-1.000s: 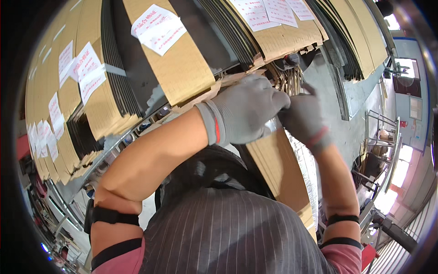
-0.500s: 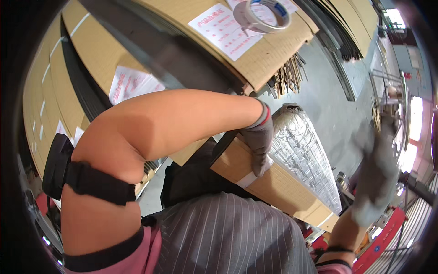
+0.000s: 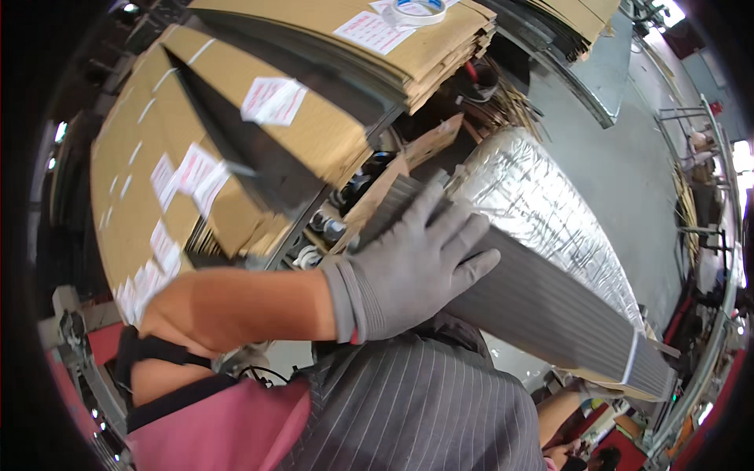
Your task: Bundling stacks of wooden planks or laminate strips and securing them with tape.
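At left we see cardboard packs (image 3: pixel 145 110), laid side by side, with a paper label (image 3: pixel 273 100) on one of the farther packs. Right of these, the person's left hand (image 3: pixel 412 263), in a grey glove, lies open with fingers spread across the left end of a bundle (image 3: pixel 542 290) of dark ridged strips. Farther off, a roll of tape (image 3: pixel 420 20) rests on another pack. The bundle slants from far left to near right, along the near side of a foil-wrapped support (image 3: pixel 542 196); we cannot tell how much weight that support takes. Near the bundle's right end runs a white strap (image 3: pixel 631 357). The right hand (image 3: pixel 587 389) is mostly hidden below this end, so we cannot tell its grip. For steady handling, we judge that a flat left palm should press evenly over several strips, with the strapped end held level, lest the unstrapped left end fan out.
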The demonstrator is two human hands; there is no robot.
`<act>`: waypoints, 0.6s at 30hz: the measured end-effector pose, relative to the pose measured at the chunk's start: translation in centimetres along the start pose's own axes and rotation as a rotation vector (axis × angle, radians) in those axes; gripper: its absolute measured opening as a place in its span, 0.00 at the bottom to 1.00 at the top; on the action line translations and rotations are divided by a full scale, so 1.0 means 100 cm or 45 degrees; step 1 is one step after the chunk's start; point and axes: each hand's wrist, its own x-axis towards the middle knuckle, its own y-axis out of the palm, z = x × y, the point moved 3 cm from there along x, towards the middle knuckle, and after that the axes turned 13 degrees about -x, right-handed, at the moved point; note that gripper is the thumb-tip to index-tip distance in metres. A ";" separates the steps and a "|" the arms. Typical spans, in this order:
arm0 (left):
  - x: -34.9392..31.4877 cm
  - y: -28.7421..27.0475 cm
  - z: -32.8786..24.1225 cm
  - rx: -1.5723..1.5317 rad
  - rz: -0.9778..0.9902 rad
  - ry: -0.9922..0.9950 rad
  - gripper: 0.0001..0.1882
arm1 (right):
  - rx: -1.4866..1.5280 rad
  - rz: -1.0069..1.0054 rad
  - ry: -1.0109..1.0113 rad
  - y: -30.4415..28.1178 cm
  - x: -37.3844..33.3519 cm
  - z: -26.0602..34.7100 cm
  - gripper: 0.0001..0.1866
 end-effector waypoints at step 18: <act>-0.078 0.044 -0.133 -1.404 -0.608 0.360 0.58 | -0.751 0.356 0.683 0.128 -0.177 -0.054 0.44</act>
